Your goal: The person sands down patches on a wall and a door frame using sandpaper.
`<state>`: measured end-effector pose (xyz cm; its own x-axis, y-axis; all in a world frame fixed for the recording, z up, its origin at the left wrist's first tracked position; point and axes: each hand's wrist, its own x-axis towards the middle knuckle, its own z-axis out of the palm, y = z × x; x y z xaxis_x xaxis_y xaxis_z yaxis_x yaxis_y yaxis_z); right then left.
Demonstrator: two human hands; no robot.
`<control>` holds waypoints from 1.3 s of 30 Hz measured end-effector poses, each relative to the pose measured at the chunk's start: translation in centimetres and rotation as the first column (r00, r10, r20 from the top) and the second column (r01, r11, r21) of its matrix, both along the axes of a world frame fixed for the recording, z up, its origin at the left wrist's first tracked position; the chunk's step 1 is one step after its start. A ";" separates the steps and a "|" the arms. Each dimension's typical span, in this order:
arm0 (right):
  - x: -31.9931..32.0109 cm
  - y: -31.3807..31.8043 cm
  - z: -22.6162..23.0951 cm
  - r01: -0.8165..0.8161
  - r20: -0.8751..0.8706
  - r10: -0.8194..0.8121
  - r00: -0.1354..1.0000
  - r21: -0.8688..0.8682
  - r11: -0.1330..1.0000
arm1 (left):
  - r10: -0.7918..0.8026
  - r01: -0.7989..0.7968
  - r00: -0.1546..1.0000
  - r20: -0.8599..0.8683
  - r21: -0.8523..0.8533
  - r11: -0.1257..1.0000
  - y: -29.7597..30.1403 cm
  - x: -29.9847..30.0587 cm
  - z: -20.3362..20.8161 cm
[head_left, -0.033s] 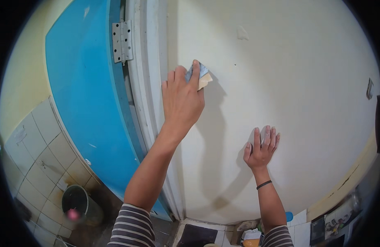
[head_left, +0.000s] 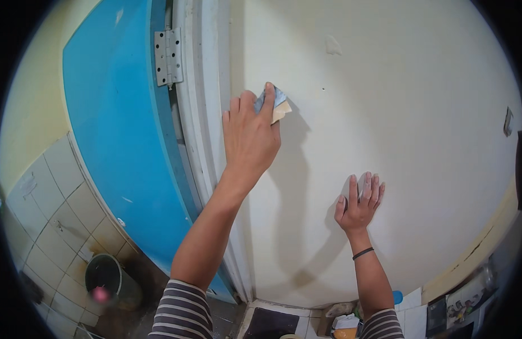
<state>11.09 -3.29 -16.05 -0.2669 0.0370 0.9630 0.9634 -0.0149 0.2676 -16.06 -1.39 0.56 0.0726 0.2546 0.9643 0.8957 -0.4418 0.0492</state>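
Observation:
My left hand (head_left: 250,133) presses a small folded piece of sandpaper (head_left: 281,111) against the cream wall (head_left: 340,130), just right of the white door frame. One face of the sandpaper is grey-blue, the other beige; the fingers cover much of it. Lower and to the right, my right hand (head_left: 360,206) lies flat on the same wall with its fingers spread, holding nothing. Pale dust shows on its fingers, and a dark band circles its wrist.
At the left a blue door (head_left: 117,124) hangs on a metal hinge (head_left: 169,56). A dark bucket (head_left: 111,279) stands by the tiled wall (head_left: 63,226). Below are a dark mat (head_left: 271,323) and assorted items. A small hole (head_left: 323,88) marks the wall.

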 end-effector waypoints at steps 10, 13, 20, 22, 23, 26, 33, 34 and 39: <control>0.1 -0.2 -0.2 0.022 -0.022 -0.023 1.000 -0.012 1.000 | 0.024 -0.024 1.000 0.004 0.040 0.999 0.6 0.2 2.2; 0.0 0.1 -0.4 0.003 -0.027 -0.003 1.000 -0.006 1.000 | 0.020 -0.020 1.000 -0.001 0.060 0.998 0.9 0.2 3.6; 0.1 0.1 -0.1 0.006 -0.030 -0.007 1.000 -0.013 1.000 | -0.014 0.019 0.999 -0.029 0.167 0.986 1.0 -0.2 4.0; 0.1 0.1 -0.1 0.010 -0.021 -0.010 1.000 -0.011 1.000 | -0.023 0.026 0.999 -0.033 0.091 0.996 0.7 0.0 3.2; 0.1 0.1 -0.1 0.010 -0.019 -0.010 1.000 -0.006 1.000 | -0.026 0.026 0.999 -0.030 0.019 0.999 0.5 0.2 3.3; 0.0 0.0 -0.4 0.011 -0.030 -0.011 0.999 -0.006 1.000 | -0.017 0.020 0.999 -0.034 0.080 0.997 0.5 0.3 5.6; 0.1 -0.1 -0.2 0.020 -0.029 -0.020 0.999 -0.014 1.000 | -0.030 0.032 0.999 -0.030 0.070 0.997 0.4 0.3 4.1; 0.1 -0.2 -0.2 0.017 -0.025 -0.018 1.000 -0.016 1.000 | -0.026 0.028 0.999 -0.028 0.061 0.998 0.4 0.4 4.2; 0.0 -0.1 -0.3 0.018 -0.028 -0.018 0.999 -0.009 1.000 | 0.009 -0.008 1.000 -0.013 0.090 0.996 0.5 0.2 6.8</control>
